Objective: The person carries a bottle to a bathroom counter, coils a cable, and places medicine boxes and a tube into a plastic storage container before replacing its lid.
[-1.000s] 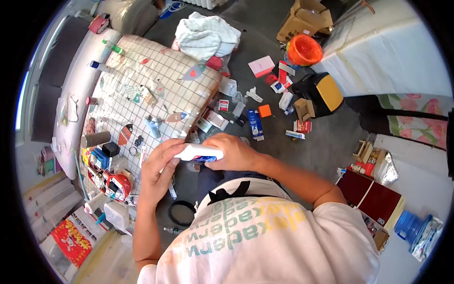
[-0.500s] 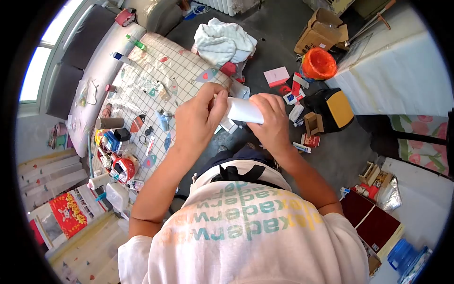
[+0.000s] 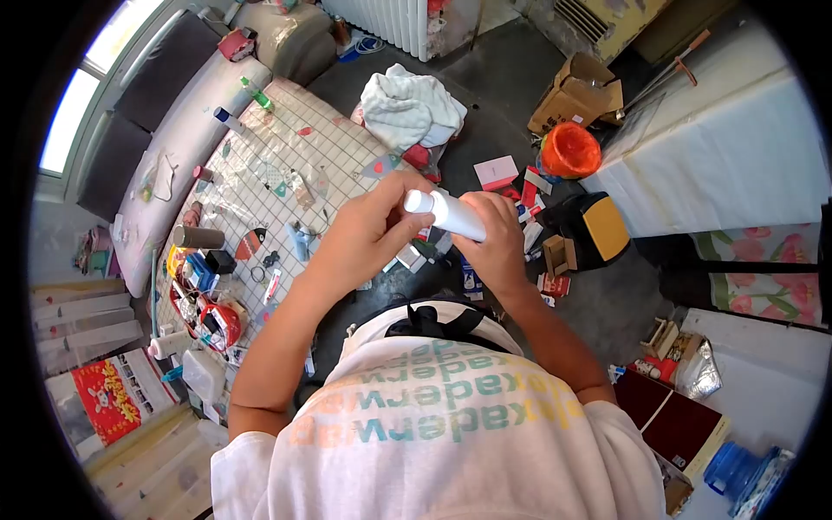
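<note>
A smooth white bottle (image 3: 459, 217) is held tilted in front of my chest. My right hand (image 3: 496, 236) wraps round its body from the right, hiding the lower end. At the upper left end, my left hand (image 3: 373, 224) closes with thumb and fingers about the white bottle cap (image 3: 419, 202). Beyond the hands lies the floor with small boxes, and to the left stands a table (image 3: 286, 121) under a checked cover.
Bottles, scissors and a red basket (image 3: 221, 322) of small items crowd the table's near left. A white blanket (image 3: 412, 108) is heaped beyond it. On the right are an orange-lined bin (image 3: 572, 149), an open cardboard box (image 3: 576, 95) and a black-and-yellow case (image 3: 602, 227).
The white bottle has turned so its capped end shows between my hands. My left fingers have shifted about the cap, and the whole view has tilted slightly upward.
</note>
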Available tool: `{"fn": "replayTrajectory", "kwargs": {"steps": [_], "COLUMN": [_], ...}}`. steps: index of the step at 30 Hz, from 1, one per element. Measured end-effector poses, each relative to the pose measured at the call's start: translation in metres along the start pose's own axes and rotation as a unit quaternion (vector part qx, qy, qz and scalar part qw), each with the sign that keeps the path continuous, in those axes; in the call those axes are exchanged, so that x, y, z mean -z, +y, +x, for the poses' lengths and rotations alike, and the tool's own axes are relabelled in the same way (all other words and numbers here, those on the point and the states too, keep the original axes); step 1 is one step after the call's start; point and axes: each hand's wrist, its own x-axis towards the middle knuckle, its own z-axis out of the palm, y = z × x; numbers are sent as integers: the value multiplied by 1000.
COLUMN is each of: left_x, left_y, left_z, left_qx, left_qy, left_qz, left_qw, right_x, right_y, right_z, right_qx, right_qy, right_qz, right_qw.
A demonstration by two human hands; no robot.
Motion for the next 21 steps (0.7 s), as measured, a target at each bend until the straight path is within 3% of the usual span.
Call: {"fn": "replayTrajectory", "kwargs": {"steps": [11,14,17,21], "left_x": [4,9,19,27], "left_y": [0,3,12,4], "left_z": [4,3,1,-5], "left_qx": [38,51,122,-30], "left_qy": [122,131,88,95], "left_qz": [172,185,185,81], "left_qw": [977,973,971,992], "right_x": [-3,-4,-5,-7], "right_y": [-14,-18,-26,-33], "right_z": [8,9,8,2], "right_qx": [56,61,51,10], "right_qy": [75,78,65,16], "right_qz": [-113,-107,-94,-55], "right_qw": [989,989,992,998]}}
